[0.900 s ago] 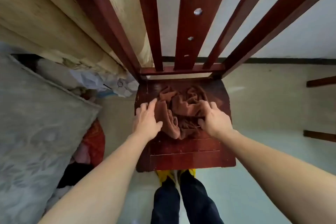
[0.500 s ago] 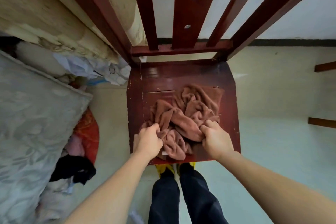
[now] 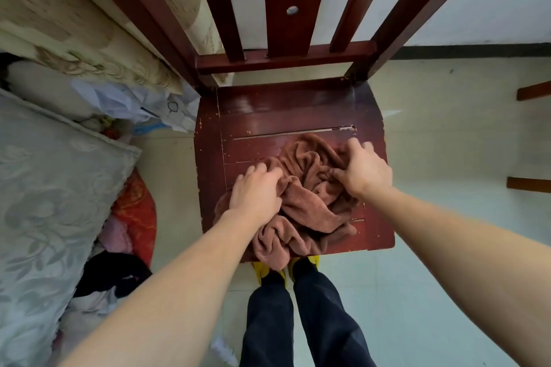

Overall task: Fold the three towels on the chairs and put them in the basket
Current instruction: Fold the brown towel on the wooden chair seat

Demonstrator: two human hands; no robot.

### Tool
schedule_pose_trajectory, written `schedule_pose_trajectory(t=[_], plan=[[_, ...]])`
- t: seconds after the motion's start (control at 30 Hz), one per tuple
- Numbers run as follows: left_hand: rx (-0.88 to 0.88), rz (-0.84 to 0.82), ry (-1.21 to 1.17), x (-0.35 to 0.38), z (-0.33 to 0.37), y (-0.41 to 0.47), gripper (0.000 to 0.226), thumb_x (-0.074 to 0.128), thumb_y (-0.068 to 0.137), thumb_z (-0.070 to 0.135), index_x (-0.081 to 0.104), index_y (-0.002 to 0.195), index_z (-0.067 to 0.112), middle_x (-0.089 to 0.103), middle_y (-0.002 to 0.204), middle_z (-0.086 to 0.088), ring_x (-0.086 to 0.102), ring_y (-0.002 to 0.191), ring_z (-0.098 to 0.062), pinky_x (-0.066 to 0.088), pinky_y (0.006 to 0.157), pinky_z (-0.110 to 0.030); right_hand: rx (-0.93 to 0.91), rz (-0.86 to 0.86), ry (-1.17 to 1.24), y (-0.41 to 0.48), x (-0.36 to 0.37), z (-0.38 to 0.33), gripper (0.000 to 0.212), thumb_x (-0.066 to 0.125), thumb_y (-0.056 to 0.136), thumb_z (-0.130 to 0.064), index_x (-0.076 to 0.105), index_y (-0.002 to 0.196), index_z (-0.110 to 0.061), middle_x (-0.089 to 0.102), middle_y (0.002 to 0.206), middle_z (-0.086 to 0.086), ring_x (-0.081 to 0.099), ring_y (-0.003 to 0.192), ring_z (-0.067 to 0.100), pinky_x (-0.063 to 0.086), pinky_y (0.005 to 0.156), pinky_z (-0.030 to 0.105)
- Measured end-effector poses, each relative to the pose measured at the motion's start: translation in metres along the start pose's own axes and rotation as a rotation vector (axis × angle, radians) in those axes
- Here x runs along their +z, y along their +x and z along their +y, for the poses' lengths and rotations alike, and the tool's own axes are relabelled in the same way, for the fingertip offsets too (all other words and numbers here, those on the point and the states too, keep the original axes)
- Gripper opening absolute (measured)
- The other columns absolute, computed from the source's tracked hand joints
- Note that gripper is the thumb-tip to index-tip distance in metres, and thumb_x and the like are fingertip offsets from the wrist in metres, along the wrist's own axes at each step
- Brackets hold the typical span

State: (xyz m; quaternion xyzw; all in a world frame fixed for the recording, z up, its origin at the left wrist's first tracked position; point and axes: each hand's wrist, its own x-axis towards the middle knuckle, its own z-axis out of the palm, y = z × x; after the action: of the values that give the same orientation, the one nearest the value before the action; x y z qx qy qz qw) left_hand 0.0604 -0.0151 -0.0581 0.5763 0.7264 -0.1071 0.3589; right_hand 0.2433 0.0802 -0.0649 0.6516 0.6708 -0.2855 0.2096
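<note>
Hands [image 3: 256, 194] [image 3: 365, 171] grip towel [image 3: 310, 207] on chair [image 3: 283, 116]

A crumpled brown towel [image 3: 310, 211] lies on the red chair [image 3: 283, 116] seat, with one fold hanging over the front edge. The left hand [image 3: 256, 192] grips its left side with curled fingers; the right hand [image 3: 363, 171] pinches folds at its right. Yellow shoes [image 3: 261, 270] stand just under the seat's front.

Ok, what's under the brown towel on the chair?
The towel lies crumpled on the chair seat; its front fold overhangs the edge above yellow shoes. Anything beneath its middle is covered.
</note>
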Motion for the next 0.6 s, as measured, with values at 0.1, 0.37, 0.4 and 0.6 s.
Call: schedule_pose_trajectory(t=[0.1,0.37,0.4,0.6], plan=[[-0.09,-0.043,0.001,0.016,-0.013,-0.022,0.025,0.056,0.087,0.021,0.059,0.112,0.022,0.058,0.119,-0.003,0.052,0.113,-0.026,0.042,0.09,-0.036,0.002,-0.018,0.033,-0.001,0.003,0.0,0.019,0.059,0.087,-0.034,0.059,0.104,-0.025,0.065,0.109,0.011,0.06,0.101,0.038,0.043,0.075,0.036],[-0.275,0.192,-0.188,-0.003,-0.013,-0.019,0.028,0.048,0.092,0.039,0.066,0.094,0.018,0.057,0.105,-0.005,0.054,0.103,-0.026,0.043,0.079,-0.035,0.138,0.255,0.788,0.002,-0.013,0.015,0.016,0.053,0.086,-0.011,0.052,0.084,-0.026,0.061,0.083,-0.003,0.063,0.091,0.031,0.052,0.086,0.048],[-0.287,0.214,-0.237,-0.007,-0.003,-0.009,0.026,0.049,0.093,0.039,0.066,0.094,0.019,0.06,0.104,-0.004,0.057,0.101,-0.026,0.044,0.077,-0.034,0.16,0.248,0.863,0.003,-0.012,0.016,0.019,0.054,0.085,-0.012,0.05,0.08,-0.03,0.061,0.081,-0.005,0.065,0.089,0.029,0.054,0.084,0.051],[-0.283,0.014,-0.221,0.01,0.045,0.034,0.032,0.067,0.081,0.045,0.063,0.101,0.019,0.066,0.111,-0.009,0.061,0.105,-0.033,0.048,0.086,-0.037,0.181,0.25,1.068,0.001,-0.004,0.024,0.016,0.056,0.087,-0.014,0.052,0.081,-0.028,0.062,0.083,0.003,0.061,0.077,0.02,0.054,0.08,0.057]])
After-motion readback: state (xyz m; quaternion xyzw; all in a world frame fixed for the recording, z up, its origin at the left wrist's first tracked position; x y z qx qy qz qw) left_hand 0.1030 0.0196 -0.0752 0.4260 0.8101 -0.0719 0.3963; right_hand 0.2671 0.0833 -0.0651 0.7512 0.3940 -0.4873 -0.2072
